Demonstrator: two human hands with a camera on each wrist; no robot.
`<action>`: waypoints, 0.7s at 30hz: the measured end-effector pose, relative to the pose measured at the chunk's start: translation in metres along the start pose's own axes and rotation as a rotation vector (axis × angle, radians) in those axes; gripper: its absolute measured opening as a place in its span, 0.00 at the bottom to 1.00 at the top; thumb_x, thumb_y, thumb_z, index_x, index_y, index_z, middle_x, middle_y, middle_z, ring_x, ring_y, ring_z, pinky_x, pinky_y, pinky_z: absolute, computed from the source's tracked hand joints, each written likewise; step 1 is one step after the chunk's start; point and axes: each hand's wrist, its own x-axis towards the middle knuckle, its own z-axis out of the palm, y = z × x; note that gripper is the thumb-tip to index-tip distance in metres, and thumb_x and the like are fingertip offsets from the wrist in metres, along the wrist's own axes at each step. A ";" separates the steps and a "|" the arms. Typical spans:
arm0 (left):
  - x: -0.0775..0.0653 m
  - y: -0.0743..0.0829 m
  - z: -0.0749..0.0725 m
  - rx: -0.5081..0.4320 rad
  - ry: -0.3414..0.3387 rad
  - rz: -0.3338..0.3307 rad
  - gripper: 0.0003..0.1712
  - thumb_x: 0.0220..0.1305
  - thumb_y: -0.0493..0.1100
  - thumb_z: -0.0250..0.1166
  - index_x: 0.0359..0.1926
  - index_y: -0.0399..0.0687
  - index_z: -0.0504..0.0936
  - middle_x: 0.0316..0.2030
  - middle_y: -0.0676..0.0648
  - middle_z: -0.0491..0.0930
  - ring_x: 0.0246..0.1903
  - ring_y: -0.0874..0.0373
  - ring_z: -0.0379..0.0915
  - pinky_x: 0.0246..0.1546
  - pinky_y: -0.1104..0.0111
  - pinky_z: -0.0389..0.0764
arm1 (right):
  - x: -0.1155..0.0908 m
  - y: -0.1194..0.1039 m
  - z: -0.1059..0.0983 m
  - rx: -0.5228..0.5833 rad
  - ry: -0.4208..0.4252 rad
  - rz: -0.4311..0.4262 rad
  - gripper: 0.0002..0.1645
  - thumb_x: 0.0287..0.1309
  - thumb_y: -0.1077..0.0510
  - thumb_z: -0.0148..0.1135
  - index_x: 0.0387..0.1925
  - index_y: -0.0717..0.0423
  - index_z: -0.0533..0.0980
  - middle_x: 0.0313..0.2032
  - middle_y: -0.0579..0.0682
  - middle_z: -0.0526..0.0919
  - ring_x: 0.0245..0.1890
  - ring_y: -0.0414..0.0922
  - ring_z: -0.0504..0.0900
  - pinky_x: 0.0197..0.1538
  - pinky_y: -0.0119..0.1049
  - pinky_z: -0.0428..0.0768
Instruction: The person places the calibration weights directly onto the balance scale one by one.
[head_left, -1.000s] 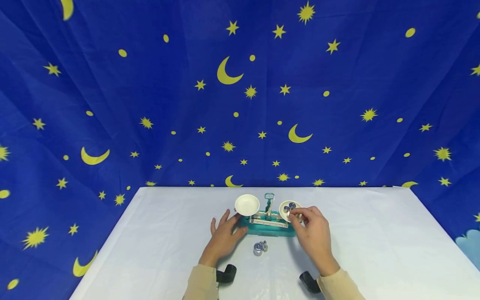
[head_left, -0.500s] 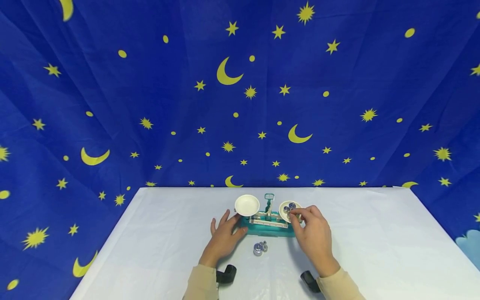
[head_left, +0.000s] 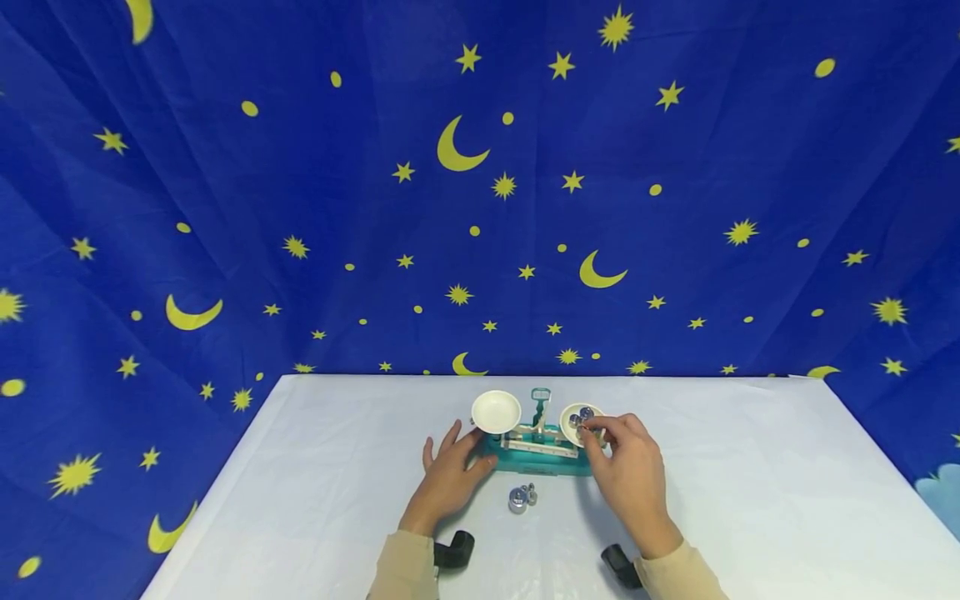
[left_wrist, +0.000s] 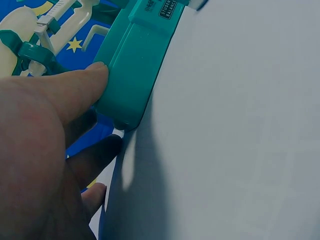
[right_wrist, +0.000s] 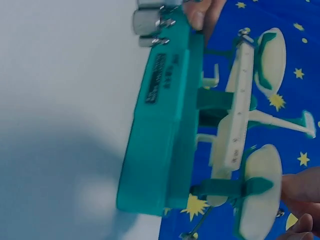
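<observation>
A green and white balance scale (head_left: 536, 454) stands on the table. My left hand (head_left: 448, 479) holds the left end of its base (left_wrist: 135, 55), thumb on top and the other fingers spread at the end and behind. The white left pan (head_left: 496, 412) has nothing in it. In the right pan (head_left: 568, 432) sit shiny metal weights (head_left: 586, 413). My right hand (head_left: 630, 475) reaches over this pan's front right rim, thumb and index finger pinching a small metal weight (head_left: 581, 431), mostly hidden by the fingertips. The right wrist view shows its fingers (right_wrist: 302, 190) beyond the pan.
In front of the balance, a large metal weight (head_left: 517, 500) stands beside smaller weights (head_left: 532, 495). Black wrist devices (head_left: 454, 550) are strapped at both forearms. A blue curtain (head_left: 480, 250) with yellow stars and moons hangs behind the white table (head_left: 337, 500).
The right fingertips have shifted very slightly over the right pan, and the bright small piece at them shows less. The left hand stays put on the base.
</observation>
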 end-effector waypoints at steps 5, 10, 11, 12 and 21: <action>0.000 0.001 0.000 -0.001 -0.005 -0.005 0.33 0.71 0.57 0.59 0.71 0.46 0.71 0.68 0.45 0.72 0.75 0.38 0.47 0.69 0.34 0.28 | 0.000 -0.006 -0.003 0.048 -0.012 0.027 0.06 0.51 0.64 0.75 0.32 0.56 0.86 0.24 0.50 0.76 0.22 0.39 0.66 0.24 0.32 0.66; 0.000 0.002 -0.001 -0.002 -0.007 -0.006 0.33 0.71 0.56 0.59 0.71 0.46 0.71 0.68 0.45 0.72 0.75 0.38 0.47 0.69 0.34 0.28 | 0.000 -0.016 -0.005 0.090 -0.028 0.054 0.06 0.50 0.65 0.76 0.33 0.55 0.87 0.23 0.47 0.74 0.22 0.39 0.66 0.25 0.31 0.66; 0.000 0.002 -0.001 -0.003 -0.006 -0.006 0.33 0.71 0.56 0.59 0.71 0.46 0.71 0.68 0.45 0.72 0.75 0.38 0.47 0.69 0.34 0.28 | -0.001 -0.018 -0.005 0.098 -0.031 0.058 0.07 0.50 0.65 0.76 0.33 0.55 0.87 0.23 0.46 0.74 0.22 0.39 0.66 0.25 0.31 0.66; 0.000 0.002 -0.001 -0.002 -0.006 -0.005 0.33 0.71 0.56 0.59 0.71 0.46 0.71 0.68 0.45 0.72 0.75 0.38 0.47 0.69 0.34 0.28 | -0.001 -0.020 -0.005 0.107 -0.034 0.059 0.07 0.50 0.65 0.76 0.33 0.55 0.87 0.23 0.45 0.73 0.22 0.38 0.66 0.25 0.30 0.66; 0.000 0.002 0.000 0.002 -0.004 -0.005 0.33 0.71 0.56 0.59 0.71 0.46 0.71 0.68 0.45 0.72 0.75 0.38 0.47 0.69 0.34 0.28 | -0.004 -0.032 -0.002 0.196 -0.086 0.081 0.07 0.50 0.65 0.77 0.31 0.52 0.86 0.23 0.43 0.73 0.24 0.37 0.68 0.26 0.29 0.67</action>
